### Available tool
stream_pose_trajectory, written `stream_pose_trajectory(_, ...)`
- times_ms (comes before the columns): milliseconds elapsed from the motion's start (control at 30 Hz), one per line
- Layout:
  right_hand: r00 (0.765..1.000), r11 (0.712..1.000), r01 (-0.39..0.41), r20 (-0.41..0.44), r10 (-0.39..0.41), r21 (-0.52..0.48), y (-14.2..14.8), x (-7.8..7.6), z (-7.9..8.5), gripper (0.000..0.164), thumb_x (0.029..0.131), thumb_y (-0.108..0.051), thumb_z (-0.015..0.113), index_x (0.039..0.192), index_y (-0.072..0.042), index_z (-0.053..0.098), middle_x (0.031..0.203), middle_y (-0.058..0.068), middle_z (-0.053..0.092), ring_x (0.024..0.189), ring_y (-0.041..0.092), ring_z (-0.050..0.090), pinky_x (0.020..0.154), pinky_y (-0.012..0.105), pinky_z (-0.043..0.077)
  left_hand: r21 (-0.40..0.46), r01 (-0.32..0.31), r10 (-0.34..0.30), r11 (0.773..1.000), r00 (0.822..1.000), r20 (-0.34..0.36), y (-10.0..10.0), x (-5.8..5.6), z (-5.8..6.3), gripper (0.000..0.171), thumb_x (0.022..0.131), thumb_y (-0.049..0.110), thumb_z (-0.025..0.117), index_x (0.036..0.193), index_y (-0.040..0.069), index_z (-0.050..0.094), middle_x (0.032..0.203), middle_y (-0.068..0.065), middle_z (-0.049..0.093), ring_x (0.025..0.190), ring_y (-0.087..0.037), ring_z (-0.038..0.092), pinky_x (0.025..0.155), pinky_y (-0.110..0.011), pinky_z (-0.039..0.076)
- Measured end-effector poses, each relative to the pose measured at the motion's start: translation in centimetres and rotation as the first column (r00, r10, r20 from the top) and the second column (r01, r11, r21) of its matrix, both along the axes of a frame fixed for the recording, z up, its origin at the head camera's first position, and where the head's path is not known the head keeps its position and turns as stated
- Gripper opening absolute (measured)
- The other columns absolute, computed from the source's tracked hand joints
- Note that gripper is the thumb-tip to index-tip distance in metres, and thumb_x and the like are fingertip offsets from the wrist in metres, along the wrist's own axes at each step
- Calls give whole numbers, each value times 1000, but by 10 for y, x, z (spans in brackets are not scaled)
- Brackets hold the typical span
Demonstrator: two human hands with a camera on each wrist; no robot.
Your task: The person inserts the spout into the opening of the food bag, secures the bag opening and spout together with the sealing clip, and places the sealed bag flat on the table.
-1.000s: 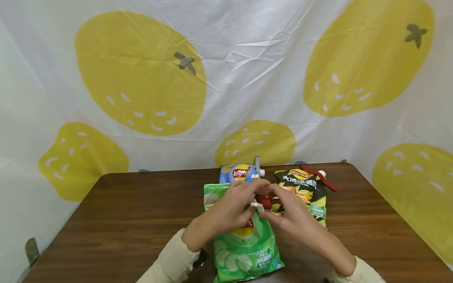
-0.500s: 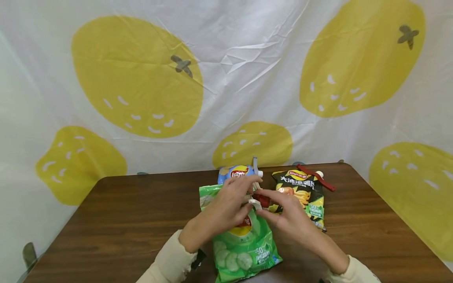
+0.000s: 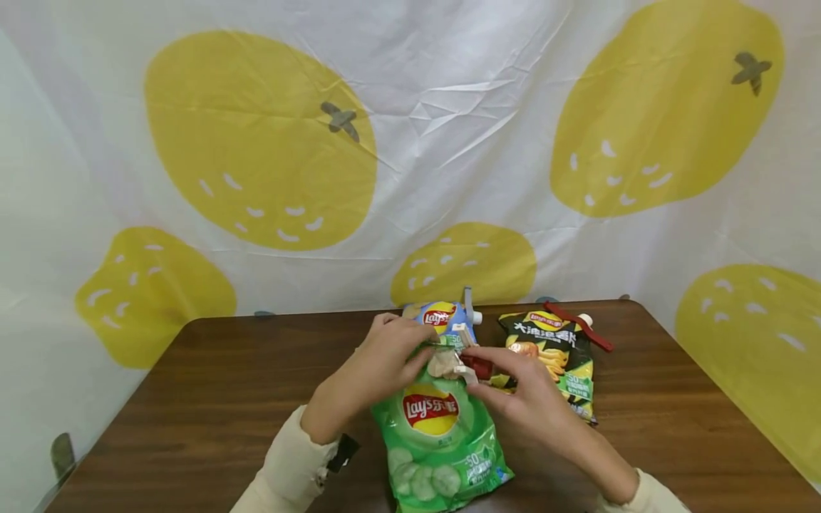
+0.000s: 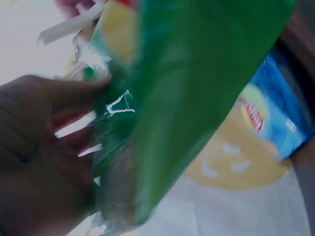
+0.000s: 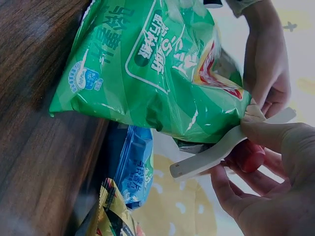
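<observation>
A green Lay's chip bag (image 3: pixel 442 438) lies at the front middle of the table, its upper end lifted. My left hand (image 3: pixel 381 356) holds the bag's top edge; in the left wrist view the thumb (image 4: pixel 81 93) lies against the crinkled green film and the fingers are partly behind it. With my right hand (image 3: pixel 535 395) I pinch a white bag clip with a red cap (image 5: pixel 247 156). One white arm (image 5: pixel 209 156) of the clip crosses in front of the bag's upper end. Whether the clip encloses any film cannot be made out.
Behind stands a blue Lay's bag (image 3: pixel 420 313) with a grey-blue clip (image 3: pixel 468 303) on it. To the right lies a black chip bag (image 3: pixel 545 342) bearing a red clip (image 3: pixel 580 328). The brown table (image 3: pixel 256 399) ends at a lemon-print curtain (image 3: pixel 410 142).
My left hand has moved left, away from the clip, and the bag's logo now shows fully. The bag's upper left flap has gone under that hand. My right hand keeps pinching the clip.
</observation>
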State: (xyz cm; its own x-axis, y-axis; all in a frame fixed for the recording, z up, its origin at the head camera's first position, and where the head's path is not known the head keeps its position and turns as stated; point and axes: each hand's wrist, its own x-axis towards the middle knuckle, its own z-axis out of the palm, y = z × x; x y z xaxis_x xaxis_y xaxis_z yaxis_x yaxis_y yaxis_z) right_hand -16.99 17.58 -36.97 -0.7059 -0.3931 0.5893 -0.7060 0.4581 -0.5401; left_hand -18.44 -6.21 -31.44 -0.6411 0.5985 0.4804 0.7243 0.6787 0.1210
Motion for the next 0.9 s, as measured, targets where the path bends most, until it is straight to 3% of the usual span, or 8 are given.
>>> stream_pose_trajectory(133,999,999,-13,-44,15,47,4,2,3,49,83,-6,79,130,-11,65,122,0,68,106,13,64,86,39,54,78,66,-53,995,987,-153,14,-2,-10,7,96,11,66,93,17,68,87,5,70,85,-15,65,85,-47,41)
stream_pose_trajectory(233,996,996,-17,-87,24,89,7,3,5,51,86,-5,76,135,-11,61,129,2,64,116,17,60,90,42,53,72,66,-43,995,957,-288,25,-2,-17,9,96,9,62,92,16,67,90,3,71,87,-16,66,85,-46,43)
stream_pose_trajectory(333,993,994,-24,-109,36,105,9,4,8,53,88,-3,74,138,-11,58,133,2,62,120,19,57,92,44,51,53,57,-34,997,934,-355,32,-1,-20,12,97,9,59,90,15,66,86,3,71,86,-17,65,86,-45,42)
stream_pose_trajectory(433,992,994,-35,-120,47,105,8,3,8,54,88,-1,73,138,-10,57,133,3,61,118,19,58,91,42,51,22,77,-66,997,947,-313,33,0,-21,10,95,10,58,94,13,67,87,3,69,85,-17,61,87,-45,40)
stream_pose_trajectory(533,991,994,-38,-124,50,103,6,2,7,52,88,0,73,137,-8,58,132,4,62,116,19,60,90,41,52,-37,93,-98,995,977,-190,29,3,-19,18,88,18,60,105,13,66,92,5,64,88,-16,55,91,-46,38)
stream_pose_trajectory(633,994,995,-38,-102,47,94,6,2,6,51,88,0,72,136,-9,58,131,3,62,114,17,60,89,39,53,-100,68,-80,993,990,-119,29,6,-18,28,84,29,65,108,15,61,96,6,59,92,-16,51,96,-49,37)
stream_pose_trajectory(767,996,997,-19,-80,25,76,8,3,8,52,88,-2,74,136,-12,59,130,-1,63,111,13,60,89,37,51,-110,19,-40,994,980,-195,35,8,-22,32,85,33,73,107,14,60,102,4,63,96,-18,54,99,-51,37)
stream_pose_trajectory(900,998,998,0,-68,5,67,11,4,11,54,86,-5,77,136,-15,59,123,-5,64,104,10,60,87,33,50,-10,19,-21,1000,957,-291,43,6,-31,32,84,25,76,112,13,65,102,4,68,94,-17,55,97,-46,39)
